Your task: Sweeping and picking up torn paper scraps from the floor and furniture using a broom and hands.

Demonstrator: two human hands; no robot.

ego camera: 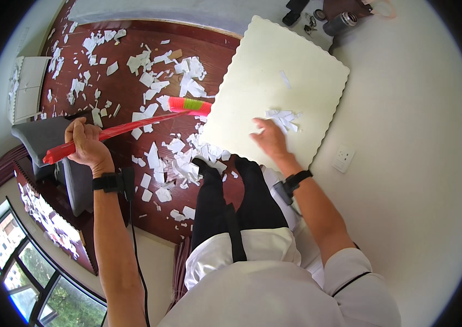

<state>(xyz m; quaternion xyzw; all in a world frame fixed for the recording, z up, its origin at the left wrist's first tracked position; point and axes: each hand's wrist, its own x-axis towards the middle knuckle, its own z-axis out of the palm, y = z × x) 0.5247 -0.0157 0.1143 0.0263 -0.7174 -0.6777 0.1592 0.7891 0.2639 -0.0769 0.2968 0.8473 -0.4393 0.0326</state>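
Observation:
My left hand [87, 143] grips the red handle of a broom [141, 123], close to its end. The broom's pink and yellow-green bristle head [190, 105] is low by the left side of a cream tabletop [276, 53] with a scalloped edge, which partly hides it. Over that tabletop, my right hand [271, 139] is slightly blurred, its thumb and fingers apart with nothing between them. Just beyond its fingers lies a small heap of white paper strips [284, 119]. A single paper strip [285, 79] rests farther up the tabletop.
Torn white paper [190, 77] litters the dark red wooden floor [124, 86]. A grey chair [42, 135] stands at left, near a paper-strewn table [51, 216]. At the top right, a bottle [340, 23] lies on a grey surface. The wall bears an outlet [343, 158].

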